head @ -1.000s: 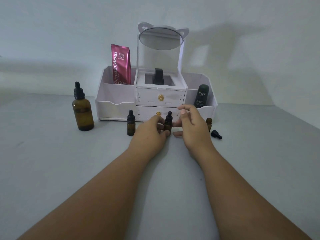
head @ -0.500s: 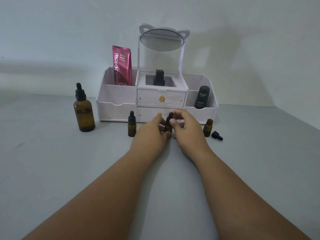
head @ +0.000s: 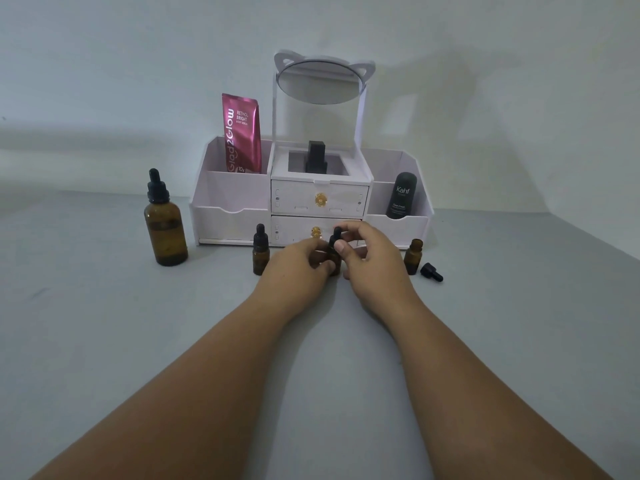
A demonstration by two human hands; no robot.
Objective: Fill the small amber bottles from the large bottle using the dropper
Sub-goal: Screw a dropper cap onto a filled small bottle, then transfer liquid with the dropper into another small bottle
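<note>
Tabletop (head: 104,341), plain grey, runs back to a pale wall (head: 138,64), where a white organizer (head: 228,202) stands at its far edge. Your left hand (head: 294,268) grips the middle small bottle (head: 334,256) low down, and your right hand (head: 374,261) pinches its dropper cap (head: 336,233). Both hands hide most of it. The large bottle (head: 165,230) stands capped toward the far left edge.

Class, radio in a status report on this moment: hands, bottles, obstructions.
Left hand grips middle small bottle; right hand pinches its dropper cap. Large bottle capped, untouched. Right small bottle open, loose cap beside it. Nothing in the way.
</note>
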